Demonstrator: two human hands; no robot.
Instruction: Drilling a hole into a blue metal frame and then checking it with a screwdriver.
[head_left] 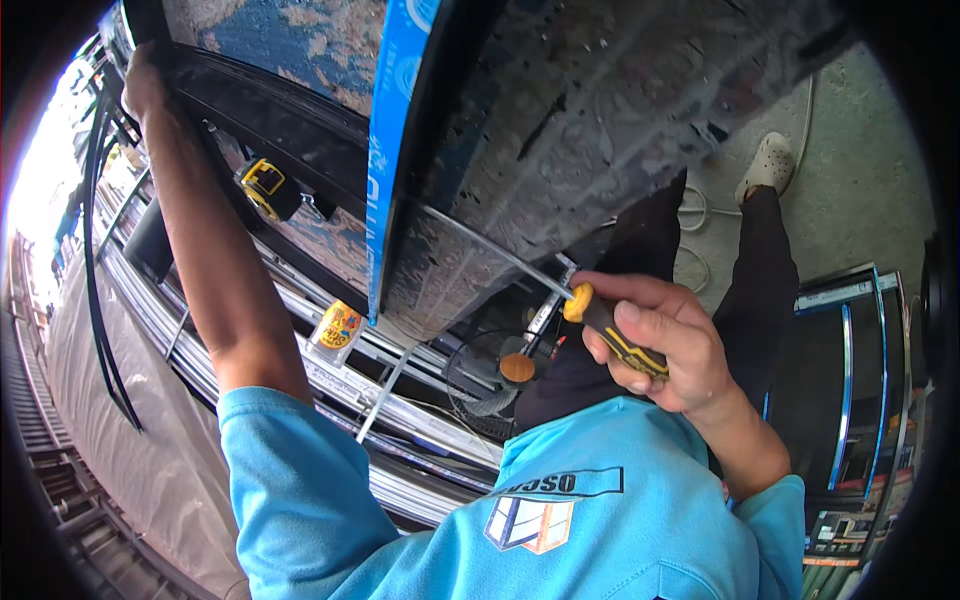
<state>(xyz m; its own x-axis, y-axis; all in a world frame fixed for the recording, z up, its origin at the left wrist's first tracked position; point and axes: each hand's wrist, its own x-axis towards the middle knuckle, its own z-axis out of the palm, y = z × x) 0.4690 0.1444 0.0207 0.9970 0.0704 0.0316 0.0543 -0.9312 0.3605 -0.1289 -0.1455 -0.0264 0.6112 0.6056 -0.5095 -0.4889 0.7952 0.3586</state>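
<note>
My right hand [665, 340] is closed round the yellow-and-black handle of a screwdriver [625, 340]. Its long metal shaft points up and left, and the tip meets the edge of a dark frame profile [440, 90] covered along one side by blue protective film [392, 120]. Whether the tip sits in a screw is hidden. My left arm stretches to the far left, where my left hand [145, 85] rests at the end of a dark frame bar [270, 110]; its fingers are mostly hidden. Between the arms, a yellow-and-black tape measure [268, 188] lies by that bar.
Below the frame stand a yellow-labelled tub [337, 325] and stacked metal profiles [420, 415]. Plastic sheeting [130, 390] hangs at the left. A cable [697, 205] loops over the concrete floor [860, 170]. Dark panels with blue strips [845, 380] lean at the right.
</note>
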